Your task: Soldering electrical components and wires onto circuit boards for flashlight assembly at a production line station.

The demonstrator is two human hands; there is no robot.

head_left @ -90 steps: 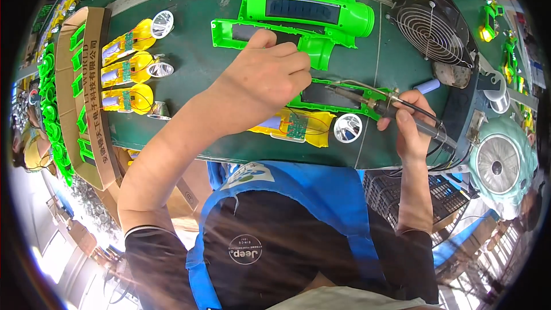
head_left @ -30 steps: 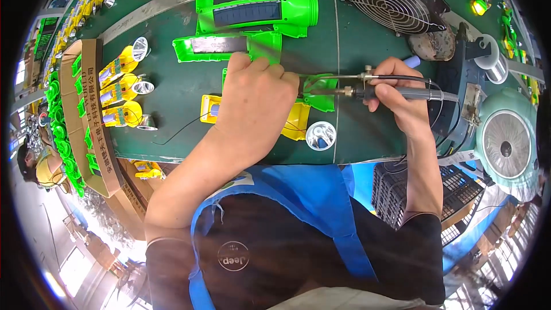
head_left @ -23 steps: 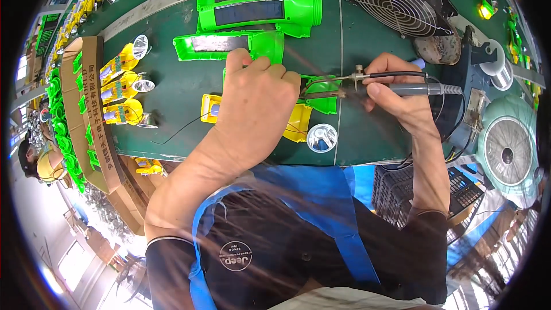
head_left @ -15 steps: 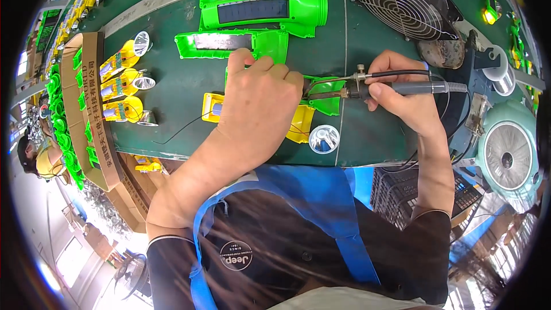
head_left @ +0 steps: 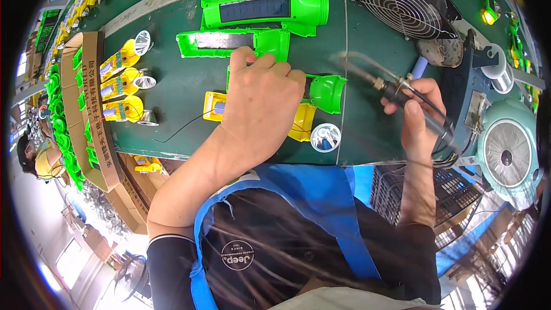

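My left hand (head_left: 261,103) is closed, knuckles up, over a green plastic flashlight housing (head_left: 328,94). Its fingertips are hidden, so what they pinch does not show. Under and below that hand lies a yellow flashlight part (head_left: 304,123) with a silver reflector (head_left: 325,138) at its right end and a black wire trailing left. In my right hand (head_left: 422,115) is a soldering iron (head_left: 393,90) with a thin side tube and a black cable. Its tip, blurred, points up and left, apart from the green housing.
More green housings with dark panels (head_left: 255,8) lie beyond my left hand. Yellow flashlight assemblies (head_left: 123,83) stand at left beside a cardboard box (head_left: 92,109). At right are a black fan (head_left: 407,3), a solder reel (head_left: 500,74), a blue cylinder (head_left: 420,67) and a pale green fan (head_left: 508,155).
My right hand has drawn the soldering iron right and tilted it, its tip leaving the green housing. The blue cylinder has come into sight. My left hand has stayed nearly still.
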